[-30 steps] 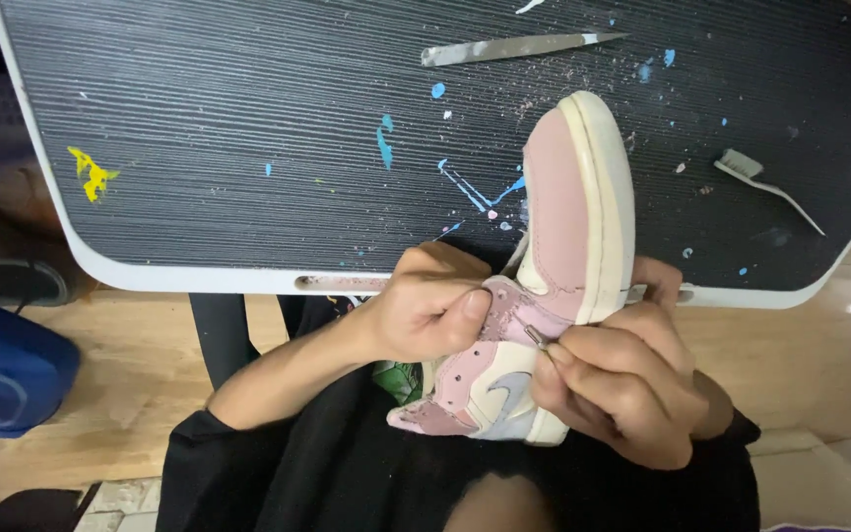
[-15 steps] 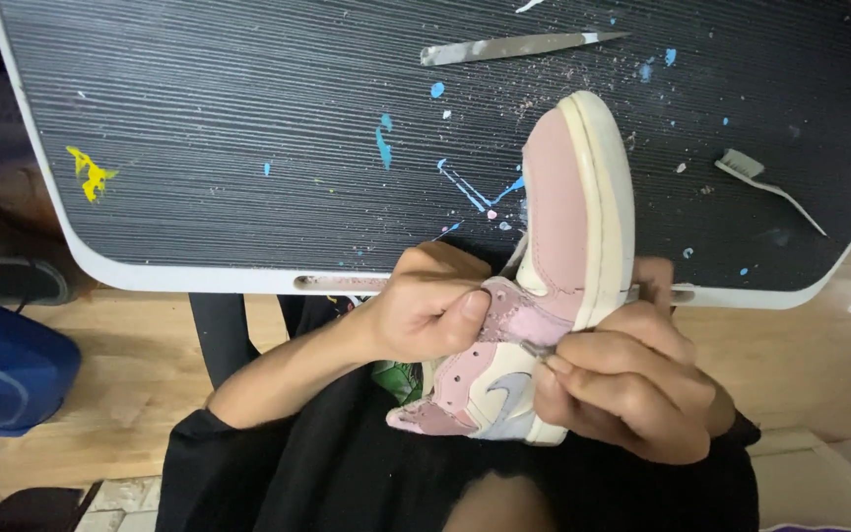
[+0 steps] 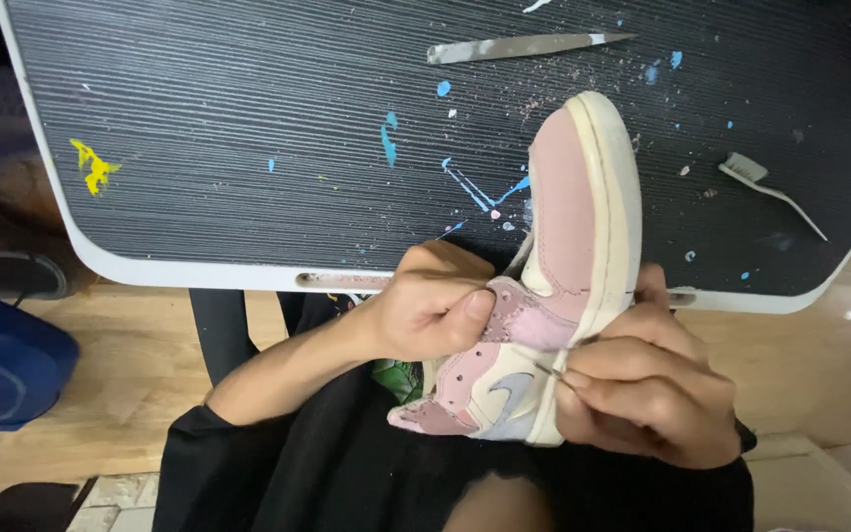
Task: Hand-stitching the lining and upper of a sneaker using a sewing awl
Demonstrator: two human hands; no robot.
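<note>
A dark ribbed table (image 3: 248, 128), white-edged and speckled with blue and yellow paint, is filling the upper view. A pink and cream sneaker (image 3: 563, 256) is being held on its side over the person's lap at the table's near edge, toe pointing away, its cream sole turned right. The shoe's collar is being gripped by the left hand (image 3: 430, 310), fingers curled shut on it. A thin metal tool (image 3: 547, 371) is being pinched between the closed fingers of the right hand (image 3: 642, 394), its tip touching the sole edge. A metal blade (image 3: 519, 46) and a white toothbrush (image 3: 768, 192) are lying on the table.
</note>
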